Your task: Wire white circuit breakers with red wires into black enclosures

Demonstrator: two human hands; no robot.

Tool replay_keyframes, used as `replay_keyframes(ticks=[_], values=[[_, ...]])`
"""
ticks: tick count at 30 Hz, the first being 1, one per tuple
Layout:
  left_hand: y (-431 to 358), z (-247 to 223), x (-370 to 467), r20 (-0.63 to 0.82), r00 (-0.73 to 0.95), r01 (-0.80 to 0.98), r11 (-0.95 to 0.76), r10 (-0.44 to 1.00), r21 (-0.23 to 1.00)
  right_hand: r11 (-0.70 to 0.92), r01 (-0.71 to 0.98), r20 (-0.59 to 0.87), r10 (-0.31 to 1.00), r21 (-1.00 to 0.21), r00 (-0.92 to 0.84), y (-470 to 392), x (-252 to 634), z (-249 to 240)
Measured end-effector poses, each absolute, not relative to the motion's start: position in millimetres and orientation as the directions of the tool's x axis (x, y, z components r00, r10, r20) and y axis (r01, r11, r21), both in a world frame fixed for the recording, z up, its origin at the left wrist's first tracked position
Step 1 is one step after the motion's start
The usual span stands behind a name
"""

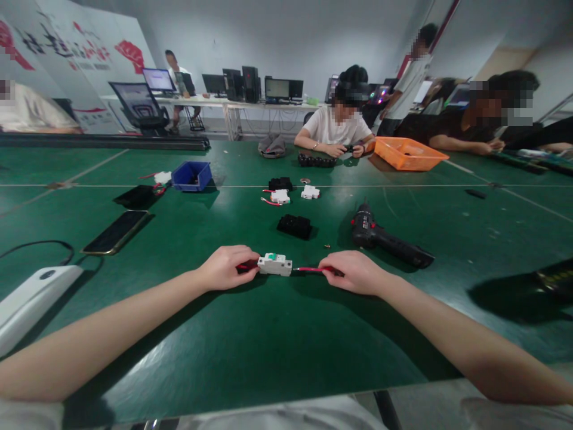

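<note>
Red wire and white breaker, end to end!

Here in the middle of the near side of the table, the white circuit breaker sits between two hands, its long axis running left to right. The left hand is the nearer one, right up against the breaker's left end, fingers closed in where a second red wire shows; how the grip divides between case and wire, nobody can tell from here.

Across to the right hand, and it is well clear of the case! Thumb and forefinger are pinched together on the red wire, which reaches out leftward, nearly level, its bare metal tip aimed at the breaker's right end. That is the relation that counts: wire and breaker lie almost on one line, tip just beside the case, and whether the two touch is too fine to call.

Beyond the hands, a black block lies on the far side of the breaker, a tiny brass-coloured piece a little to the right, and the power screwdriver farther right again, beyond the right hand.
</note>
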State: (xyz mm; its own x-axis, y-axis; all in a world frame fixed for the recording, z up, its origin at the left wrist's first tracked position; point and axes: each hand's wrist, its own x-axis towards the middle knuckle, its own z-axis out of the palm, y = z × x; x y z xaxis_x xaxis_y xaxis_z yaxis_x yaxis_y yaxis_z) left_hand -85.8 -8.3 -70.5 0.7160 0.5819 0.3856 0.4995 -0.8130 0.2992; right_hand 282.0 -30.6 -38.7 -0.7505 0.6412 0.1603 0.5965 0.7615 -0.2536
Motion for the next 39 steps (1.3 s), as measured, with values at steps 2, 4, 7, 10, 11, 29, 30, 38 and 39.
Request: replay_keyframes(ticks=[2,4,7,10,11,29,30,38,39], values=[[-8.1,-70.7,-85.6,0.391,0.717,0.495,-0.816,0.577,0.298,0.773,0.588,0.168,0.629,-0.237,-0.759,-31.1,281.3,-38.5],[-8.2,-70.8,-85.3,0.405,0.715,0.488,-0.822,0.570,0.293,0.782,0.579,0.177,0.619,-0.231,-0.765,-31.2,281.0,-38.9],[-8.6,-70.5,-85.0,0.420,0.712,0.483,-0.827,0.563,0.289,0.786,0.574,0.192,0.615,-0.230,-0.764,-31.5,280.6,-39.5],[-8.8,-69.9,-85.0,0.425,0.713,0.480,-0.830,0.558,0.283,0.787,0.575,0.189,0.614,-0.223,-0.766,-32.6,279.8,-38.8],[-8.8,-69.8,-85.0,0.425,0.714,0.479,-0.831,0.556,0.282,0.788,0.575,0.185,0.613,-0.222,-0.769,-33.0,279.5,-38.4],[-7.6,-70.8,-85.5,0.416,0.721,0.478,-0.832,0.554,0.280,0.776,0.558,0.134,0.612,-0.293,-0.780,-32.1,277.7,-42.1],[-7.6,-70.8,-85.6,0.414,0.722,0.479,-0.832,0.555,0.279,0.771,0.564,0.133,0.618,-0.294,-0.775,-32.2,278.1,-42.1],[-8.0,-71.8,-85.2,0.407,0.724,0.480,-0.830,0.557,0.283,0.745,0.603,0.108,0.650,-0.286,-0.752,-31.3,279.7,-42.8],[-8.0,-71.4,-85.0,0.409,0.723,0.479,-0.830,0.558,0.286,0.742,0.604,0.106,0.652,-0.290,-0.751,-30.9,280.1,-42.7]])
